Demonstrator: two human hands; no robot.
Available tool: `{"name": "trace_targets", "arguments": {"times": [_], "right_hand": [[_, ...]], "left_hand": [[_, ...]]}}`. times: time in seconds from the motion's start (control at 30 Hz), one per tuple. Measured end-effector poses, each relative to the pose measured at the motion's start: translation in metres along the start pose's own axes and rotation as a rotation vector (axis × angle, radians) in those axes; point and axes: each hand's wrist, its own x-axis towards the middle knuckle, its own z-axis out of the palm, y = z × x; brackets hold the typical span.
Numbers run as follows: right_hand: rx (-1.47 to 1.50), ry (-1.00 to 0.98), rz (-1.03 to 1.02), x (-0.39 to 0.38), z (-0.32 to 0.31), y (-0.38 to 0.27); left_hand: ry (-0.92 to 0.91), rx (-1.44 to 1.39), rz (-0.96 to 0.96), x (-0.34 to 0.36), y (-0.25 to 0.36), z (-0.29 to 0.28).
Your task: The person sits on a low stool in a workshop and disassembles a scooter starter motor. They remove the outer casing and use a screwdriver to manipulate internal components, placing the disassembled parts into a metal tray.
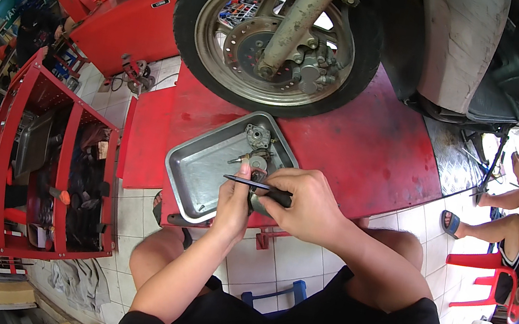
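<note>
When scanning from far left, can see a tall red metal-framed shelf unit (69, 147). Next, on a flat red platform (368, 151), find a shallow rectangular silver metal tray (202, 167). Over its near edge, note left hand (234, 205) with thumb raised; cannot tell whether gripping, given fingers mostly hidden. Toward tray's far end, see a small grey cast-metal part (258, 136); just beyond left thumb, a rounded grey metal part (259, 163). Holding in right hand (306, 206), with fingers closed around black handle, a slim dark pointed tool (256, 185), tip leftward across left thumb. Farther right, note a red plastic chair (476, 260).
</note>
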Motion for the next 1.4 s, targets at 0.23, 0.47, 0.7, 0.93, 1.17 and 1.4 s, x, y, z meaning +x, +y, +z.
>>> {"name": "trace_targets", "arguments": {"times": [0.23, 0.47, 0.7, 0.93, 1.17, 1.4], "right_hand": [[-0.06, 0.003, -0.006, -0.002, 0.001, 0.004], [0.009, 0.032, -0.006, -0.001, 0.01, 0.003], [-0.061, 0.058, 0.015, 0.0, 0.013, -0.002], [-0.101, 0.032, 0.051, -0.001, 0.011, -0.008], [-0.152, 0.045, -0.022, -0.003, 0.014, -0.004], [-0.181, 0.029, -0.082, -0.002, 0.014, 0.0]], "left_hand": [[0.02, 0.04, 0.029, -0.001, -0.003, 0.003], [0.007, 0.017, 0.018, -0.005, -0.003, -0.004], [0.021, -0.051, -0.001, -0.006, -0.008, -0.003], [-0.018, -0.067, -0.026, -0.011, 0.0, -0.003], [0.004, -0.141, -0.065, -0.014, 0.003, -0.001], [-0.015, -0.096, -0.076, -0.014, 0.002, -0.002]]}}
